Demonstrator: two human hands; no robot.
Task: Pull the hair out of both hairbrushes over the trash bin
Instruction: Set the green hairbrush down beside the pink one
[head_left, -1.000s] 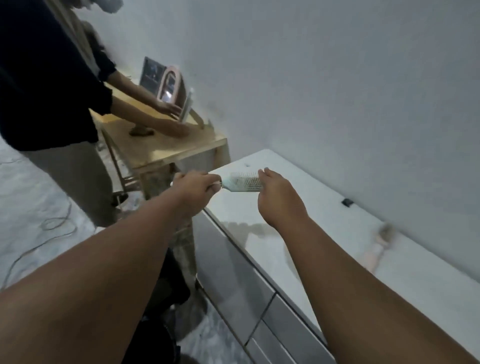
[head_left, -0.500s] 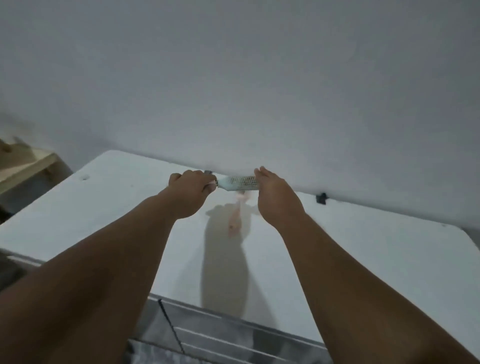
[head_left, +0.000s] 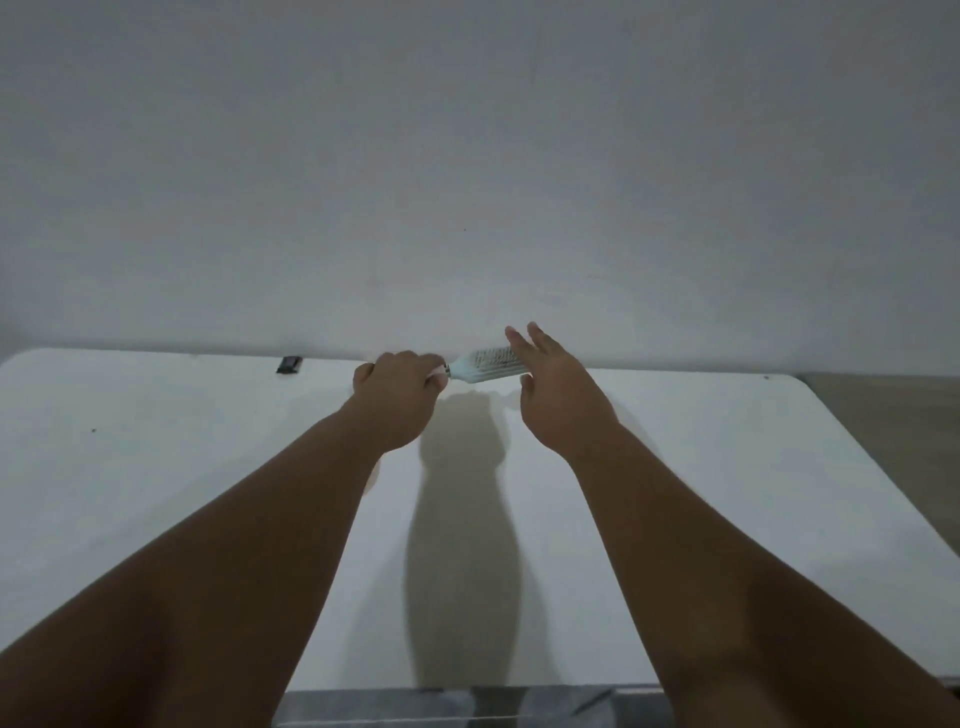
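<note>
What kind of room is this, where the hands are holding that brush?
Probably a room at home, perhaps a bedroom: a glossy white cabinet top stands against a plain white wall, grey drawer fronts show below it, and the left hand grips a pale blue bristled hairbrush.

White countertop (head_left: 156, 493), grey wall (head_left: 467, 156) behind, small black object (head_left: 289, 364) (unclear what) at the wall's foot

Hairbrush (head_left: 485, 364) is over the back of the table (head_left: 156, 467), close to the wall (head_left: 467, 182) behind. Left hand (head_left: 397, 397) grips its handle on the left, and right hand (head_left: 558, 395) is at the head end on the right. Small object (head_left: 290, 364) lies on the table back left, by the wall.
</note>
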